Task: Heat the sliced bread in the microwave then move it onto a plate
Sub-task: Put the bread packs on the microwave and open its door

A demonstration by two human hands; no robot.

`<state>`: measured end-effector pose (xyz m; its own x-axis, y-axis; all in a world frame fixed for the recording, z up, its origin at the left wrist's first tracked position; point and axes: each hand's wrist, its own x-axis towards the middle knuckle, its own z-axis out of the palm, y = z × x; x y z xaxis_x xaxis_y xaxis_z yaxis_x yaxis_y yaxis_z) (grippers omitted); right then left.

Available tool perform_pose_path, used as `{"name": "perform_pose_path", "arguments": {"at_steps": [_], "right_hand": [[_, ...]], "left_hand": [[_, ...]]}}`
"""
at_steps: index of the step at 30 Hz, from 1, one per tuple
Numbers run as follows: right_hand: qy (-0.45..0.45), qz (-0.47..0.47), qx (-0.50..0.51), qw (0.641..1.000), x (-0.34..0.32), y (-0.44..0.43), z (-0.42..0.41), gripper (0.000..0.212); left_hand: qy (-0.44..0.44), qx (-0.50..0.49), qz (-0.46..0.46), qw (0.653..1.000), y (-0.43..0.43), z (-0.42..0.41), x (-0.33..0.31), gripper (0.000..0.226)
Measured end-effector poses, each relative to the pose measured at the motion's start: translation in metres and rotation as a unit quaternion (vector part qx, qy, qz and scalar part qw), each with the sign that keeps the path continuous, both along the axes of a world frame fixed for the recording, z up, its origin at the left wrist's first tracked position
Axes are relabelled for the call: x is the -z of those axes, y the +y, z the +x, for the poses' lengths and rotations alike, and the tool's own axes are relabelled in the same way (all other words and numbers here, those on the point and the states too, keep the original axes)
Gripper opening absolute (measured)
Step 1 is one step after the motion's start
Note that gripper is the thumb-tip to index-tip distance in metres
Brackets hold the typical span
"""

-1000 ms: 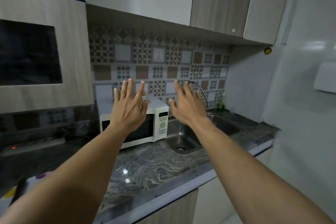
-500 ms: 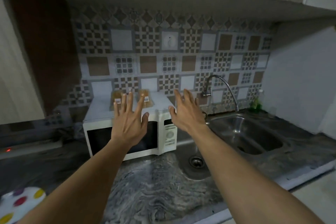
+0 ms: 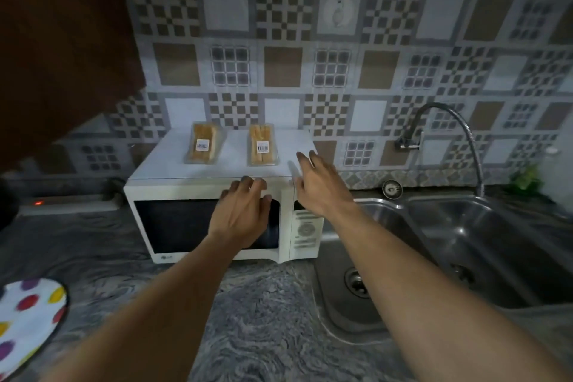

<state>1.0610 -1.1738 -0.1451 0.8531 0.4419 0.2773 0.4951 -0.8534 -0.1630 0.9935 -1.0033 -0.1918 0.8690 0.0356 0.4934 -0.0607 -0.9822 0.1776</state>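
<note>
A white microwave stands on the counter with its door closed. On its top lie two clear packs of sliced bread, one on the left and one on the right. My left hand is at the upper right of the door, its fingers bent over the door's top edge. My right hand reaches over the control panel, and its straight fingers touch the microwave's top right corner, just right of the nearer bread pack. A white plate with coloured dots lies at the lower left.
A steel double sink with a curved faucet sits right of the microwave. A power strip with a red light lies against the wall on the left. Dark marbled counter stretches in front.
The view has moved closer and tilted down. Both hands, raised with spread fingers before, have come down onto the microwave: the left onto the door's top edge, the right onto the top right corner.
</note>
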Motion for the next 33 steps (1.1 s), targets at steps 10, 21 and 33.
{"name": "perform_pose_path", "arguments": {"at_steps": [10,21,33], "right_hand": [[0.075,-0.05,-0.037,0.995,0.026,-0.002,0.041,0.047],[0.057,-0.07,-0.064,0.994,0.015,-0.007,0.063,0.057],[0.077,-0.071,-0.136,0.985,0.04,-0.021,0.07,0.058]], "left_hand": [[0.194,0.03,-0.219,0.956,-0.017,0.046,0.05,0.024],[0.172,-0.013,-0.33,0.928,-0.029,0.074,0.053,0.045],[0.142,-0.089,-0.373,0.913,-0.053,0.053,0.074,0.042]]}}
